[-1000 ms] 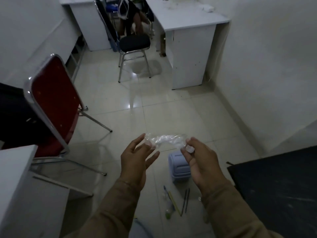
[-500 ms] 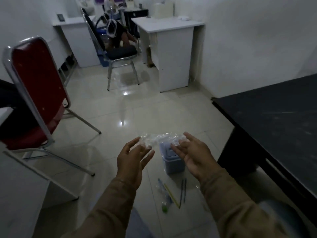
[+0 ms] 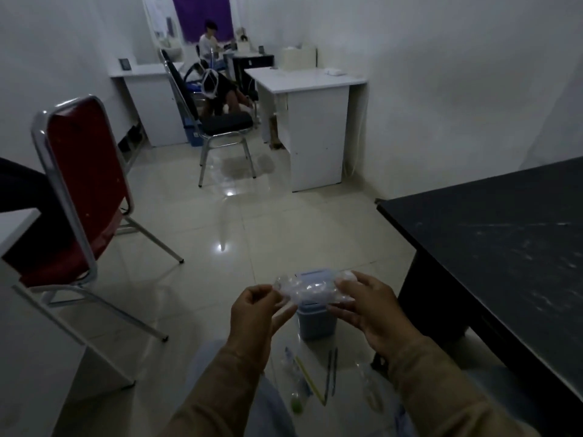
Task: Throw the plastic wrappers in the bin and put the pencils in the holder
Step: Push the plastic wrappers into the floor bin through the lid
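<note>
A clear plastic wrapper [image 3: 310, 289] is stretched between my two hands, low in the middle of the view. My left hand [image 3: 257, 313] pinches its left end and my right hand [image 3: 369, 307] grips its right end. Directly beneath the wrapper, a small blue-grey bin [image 3: 315, 321] with a lid stands on the tiled floor. Close to me on the floor lie a yellow pencil [image 3: 310, 381] and two dark pencils [image 3: 331, 372]. More clear wrappers [image 3: 370, 389] lie to their right, and a small green-tipped item [image 3: 296, 405] to their left. No pencil holder shows.
A black table [image 3: 492, 263] fills the right side. A red chair [image 3: 82, 197] with chrome legs stands at the left beside a white desk corner [image 3: 15, 222]. Farther back are a black chair [image 3: 220, 127], white desks [image 3: 303, 86] and a seated person [image 3: 208, 39].
The view has tilted upward, showing more of the room. My hands have closed on the wrapper's ends and now hold it right over the bin.
</note>
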Tool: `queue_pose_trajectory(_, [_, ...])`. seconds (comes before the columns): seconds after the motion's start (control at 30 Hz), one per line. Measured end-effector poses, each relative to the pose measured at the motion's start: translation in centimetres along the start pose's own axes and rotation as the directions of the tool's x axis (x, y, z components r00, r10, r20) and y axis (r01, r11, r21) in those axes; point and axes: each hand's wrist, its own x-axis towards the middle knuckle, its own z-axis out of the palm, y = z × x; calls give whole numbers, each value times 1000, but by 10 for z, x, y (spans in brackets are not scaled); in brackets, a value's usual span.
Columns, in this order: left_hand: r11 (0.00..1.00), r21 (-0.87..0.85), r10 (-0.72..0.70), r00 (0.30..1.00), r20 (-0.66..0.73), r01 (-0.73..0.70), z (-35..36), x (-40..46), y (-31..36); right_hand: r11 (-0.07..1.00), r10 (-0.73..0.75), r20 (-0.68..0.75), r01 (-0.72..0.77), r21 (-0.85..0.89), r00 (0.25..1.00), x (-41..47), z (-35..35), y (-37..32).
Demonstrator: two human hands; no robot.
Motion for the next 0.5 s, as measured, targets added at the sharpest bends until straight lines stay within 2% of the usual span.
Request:
queue_pose_trajectory(0.13, [996,36,-78,995,-67,80,-8,50,-35,997,78,-69,-78,-6,995,46,-10,36])
queue_pose_trajectory(0.27, [977,88,-186,979,-86,194,-10,124,-73,985,171,-214,-160,65,962,107,-16,65])
queue_pose_trajectory(0.5, [935,257,-257,966,20,243,18,239,-108,985,171,-352,-146,98,920,212,-26,84])
